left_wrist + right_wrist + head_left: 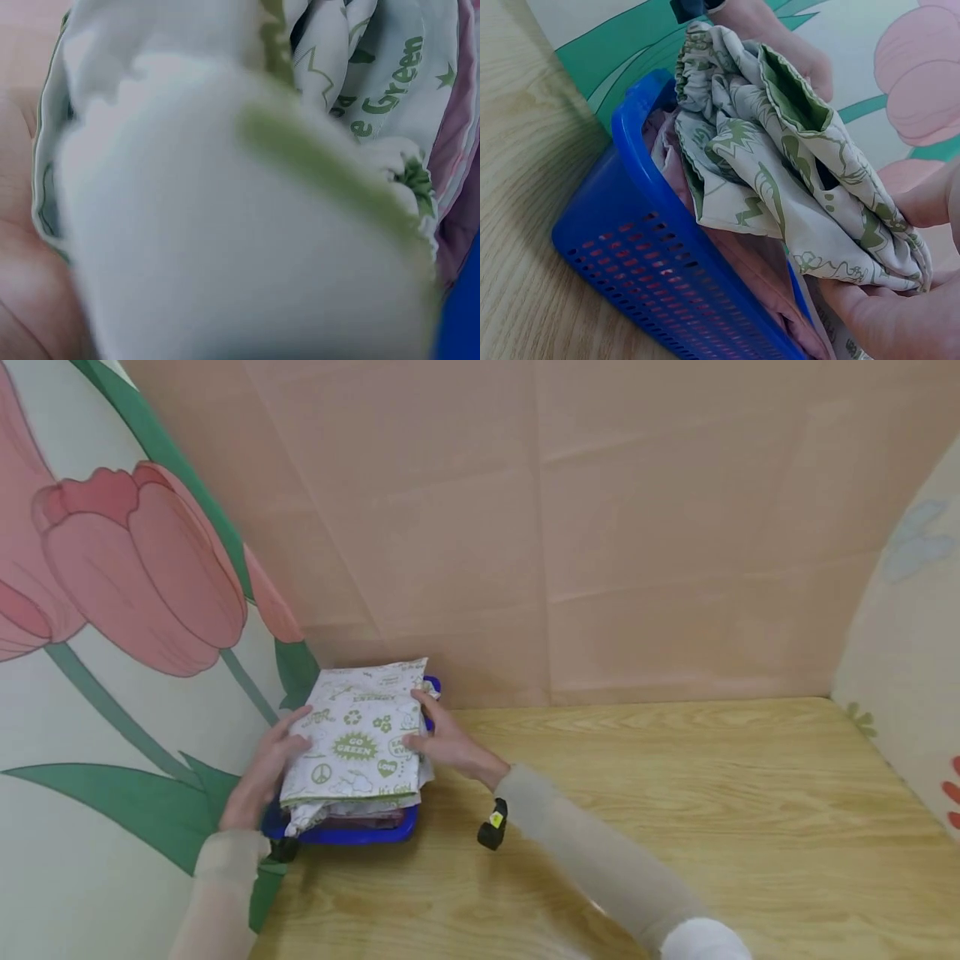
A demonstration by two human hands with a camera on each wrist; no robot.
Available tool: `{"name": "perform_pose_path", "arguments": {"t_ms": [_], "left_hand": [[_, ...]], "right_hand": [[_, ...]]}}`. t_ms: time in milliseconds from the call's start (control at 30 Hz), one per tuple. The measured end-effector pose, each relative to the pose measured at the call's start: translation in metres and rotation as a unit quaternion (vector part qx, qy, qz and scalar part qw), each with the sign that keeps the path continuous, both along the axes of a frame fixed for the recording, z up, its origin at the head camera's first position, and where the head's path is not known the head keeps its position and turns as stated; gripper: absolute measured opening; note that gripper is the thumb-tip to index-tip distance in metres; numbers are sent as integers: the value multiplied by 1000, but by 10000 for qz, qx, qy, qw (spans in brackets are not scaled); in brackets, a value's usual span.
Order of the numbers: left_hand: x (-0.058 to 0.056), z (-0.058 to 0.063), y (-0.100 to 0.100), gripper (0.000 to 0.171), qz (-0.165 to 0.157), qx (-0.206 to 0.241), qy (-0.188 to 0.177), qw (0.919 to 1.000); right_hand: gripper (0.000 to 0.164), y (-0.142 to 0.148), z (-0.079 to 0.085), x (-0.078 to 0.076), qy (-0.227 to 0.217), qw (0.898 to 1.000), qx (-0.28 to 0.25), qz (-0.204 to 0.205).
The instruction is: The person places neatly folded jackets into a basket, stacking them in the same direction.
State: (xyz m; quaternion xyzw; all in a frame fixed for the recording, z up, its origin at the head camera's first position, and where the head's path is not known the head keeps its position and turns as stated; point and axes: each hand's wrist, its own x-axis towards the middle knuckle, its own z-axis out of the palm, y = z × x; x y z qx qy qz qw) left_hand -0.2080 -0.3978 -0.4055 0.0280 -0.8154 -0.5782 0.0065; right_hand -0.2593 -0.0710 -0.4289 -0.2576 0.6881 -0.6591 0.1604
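A folded white cloth (352, 727) with green print lies over the blue basket (360, 837) at the left of the table. In the right wrist view, the printed cloth (780, 172) shows layered folds and a gathered, elastic-looking edge. My left hand (264, 768) holds its left side, thumb on top, the other fingers largely hidden. On the opposite side my right hand (453, 739) pinches the edge; its thumb and fingers (870, 315) show on both sides of the folds. Pinkish cloth (754, 277) sits lower in the basket. A blurred pale fold fills much of the left wrist view.
The basket stands on a wood-grain table (675, 827), close to a left wall (142, 577) painted with tulips. A pinkish-brown sheet (600, 543) hangs behind. At the right is a pale wall (907, 635) with painted flowers.
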Motion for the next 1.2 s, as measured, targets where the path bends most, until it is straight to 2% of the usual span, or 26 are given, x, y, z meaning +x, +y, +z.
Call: {"name": "perform_pose_path", "arguments": {"t_ms": [133, 467, 600, 767, 900, 1067, 1200], "left_hand": [[0, 0, -6, 73, 74, 24, -67, 9999], [-16, -1, -13, 74, 66, -147, -277, 9995], [-20, -1, -13, 77, 95, -301, -338, 9989], [-26, -1, -17, 79, 48, -138, -333, 9993], [-30, -8, -24, 78, -55, 10, -329, 9994], [-29, -23, -31, 76, -154, 74, -630, 9979], [-27, -27, -31, 77, -173, -18, -760, 9970]], "right_hand": [[85, -9, 0, 0, -76, 9999, -87, 0], [86, -14, -2, -7, -57, 9994, -254, -225], [84, -16, -5, -8, -111, 9993, -270, -243], [85, -25, -6, -11, -242, 9987, -382, -255], [85, -35, -13, -13, -436, 9973, -483, -337], [84, -41, -27, -8, -703, 9959, -313, -481], [85, -43, -34, -5, -801, 9953, -245, -491]]}}
